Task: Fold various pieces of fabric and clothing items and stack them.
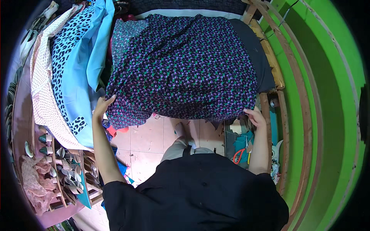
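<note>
A dark cloth [192,65] with a small purple and green flower print lies spread in front of me, its near edge hanging down toward me. My left hand [102,107] grips its near left corner, the thumb on top and the other fingers partly hidden. At the near right corner, my right hand [255,116] pinches the edge between thumb and fingers. The cloth is stretched between both hands. Under its right side a dark grey surface [258,57] shows.
Blue, leopard-print and dotted fabrics [73,77] hang at the left. Below them, a wooden rack [58,177] holds several shoes, beside a pink lacy cloth [36,181]. Orange-handled scissors [238,156] lie near my right forearm. Wooden rails [304,96] run along the green wall [335,77]. Scraps litter the tiled floor [148,142].
</note>
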`<state>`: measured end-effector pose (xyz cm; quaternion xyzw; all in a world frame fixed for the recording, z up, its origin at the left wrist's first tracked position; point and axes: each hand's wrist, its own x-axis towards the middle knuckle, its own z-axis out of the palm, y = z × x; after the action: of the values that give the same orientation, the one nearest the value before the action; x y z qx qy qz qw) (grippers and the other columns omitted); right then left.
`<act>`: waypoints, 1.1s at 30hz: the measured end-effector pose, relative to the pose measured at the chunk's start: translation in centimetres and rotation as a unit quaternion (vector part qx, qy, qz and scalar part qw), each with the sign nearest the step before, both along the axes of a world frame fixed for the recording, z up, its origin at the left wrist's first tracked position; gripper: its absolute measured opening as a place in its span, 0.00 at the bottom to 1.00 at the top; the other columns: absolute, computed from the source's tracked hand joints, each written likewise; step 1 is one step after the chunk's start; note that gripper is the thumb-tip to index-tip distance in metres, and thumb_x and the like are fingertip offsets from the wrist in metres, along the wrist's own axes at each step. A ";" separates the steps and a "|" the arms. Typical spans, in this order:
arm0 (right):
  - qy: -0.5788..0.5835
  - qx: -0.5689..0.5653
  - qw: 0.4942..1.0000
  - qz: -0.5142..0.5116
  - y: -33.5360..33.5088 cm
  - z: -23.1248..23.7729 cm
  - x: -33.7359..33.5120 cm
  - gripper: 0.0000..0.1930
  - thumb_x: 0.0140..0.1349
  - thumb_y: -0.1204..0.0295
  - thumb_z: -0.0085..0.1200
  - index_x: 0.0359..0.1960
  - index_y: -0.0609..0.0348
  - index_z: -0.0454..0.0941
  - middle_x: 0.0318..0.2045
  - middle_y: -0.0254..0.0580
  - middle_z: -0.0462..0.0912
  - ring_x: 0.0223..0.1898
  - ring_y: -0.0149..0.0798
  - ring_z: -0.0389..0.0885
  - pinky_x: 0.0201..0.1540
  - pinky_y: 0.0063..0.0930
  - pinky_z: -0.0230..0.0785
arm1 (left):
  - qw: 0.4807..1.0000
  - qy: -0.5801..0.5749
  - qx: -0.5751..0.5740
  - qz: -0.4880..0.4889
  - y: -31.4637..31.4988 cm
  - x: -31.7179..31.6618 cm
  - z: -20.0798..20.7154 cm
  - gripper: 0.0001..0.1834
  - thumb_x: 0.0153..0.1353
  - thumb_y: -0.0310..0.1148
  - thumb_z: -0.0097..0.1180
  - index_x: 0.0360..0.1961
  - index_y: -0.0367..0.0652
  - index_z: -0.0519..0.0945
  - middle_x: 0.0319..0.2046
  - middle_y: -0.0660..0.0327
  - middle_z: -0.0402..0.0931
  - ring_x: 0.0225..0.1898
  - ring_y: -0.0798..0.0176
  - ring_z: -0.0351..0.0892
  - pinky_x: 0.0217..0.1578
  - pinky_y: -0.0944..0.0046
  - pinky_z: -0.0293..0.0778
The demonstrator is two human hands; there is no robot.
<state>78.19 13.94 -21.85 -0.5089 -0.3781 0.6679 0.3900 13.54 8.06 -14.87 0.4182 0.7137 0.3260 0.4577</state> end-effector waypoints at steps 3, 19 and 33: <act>-0.034 0.016 0.999 0.003 0.3 -0.1 -0.1 0.18 0.49 0.77 0.57 0.43 0.66 0.71 0.39 0.40 0.78 0.39 0.36 0.77 0.46 0.31 0.68 | 0.996 -0.091 0.000 -0.005 0.2 0.4 0.0 0.25 0.51 0.41 0.60 0.45 0.34 0.72 0.38 0.61 0.75 0.40 0.69 0.72 0.43 0.68 0.66; -0.225 0.081 0.960 -0.144 3.2 -1.7 0.3 0.28 0.47 0.72 0.60 0.50 0.64 0.62 0.36 0.38 0.75 0.39 0.33 0.72 0.45 0.25 0.62 | 0.965 0.169 0.147 0.133 2.8 2.5 -0.5 0.29 0.48 0.51 0.59 0.35 0.31 0.75 0.34 0.55 0.76 0.34 0.63 0.74 0.38 0.67 0.67; -0.559 0.273 0.723 -0.299 9.9 6.2 -7.8 0.23 0.48 0.65 0.55 0.48 0.53 0.66 0.50 0.46 0.64 0.53 0.50 0.61 0.53 0.45 0.54 | 0.995 0.032 0.023 -0.095 10.1 5.0 5.3 0.15 0.51 0.37 0.58 0.15 0.47 0.67 0.13 0.77 0.56 0.16 0.80 0.55 0.17 0.75 0.51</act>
<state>70.36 23.83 -15.60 -0.7479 -0.5221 -0.0214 0.4094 18.54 18.12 -9.56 0.5047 0.6774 0.2835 0.4540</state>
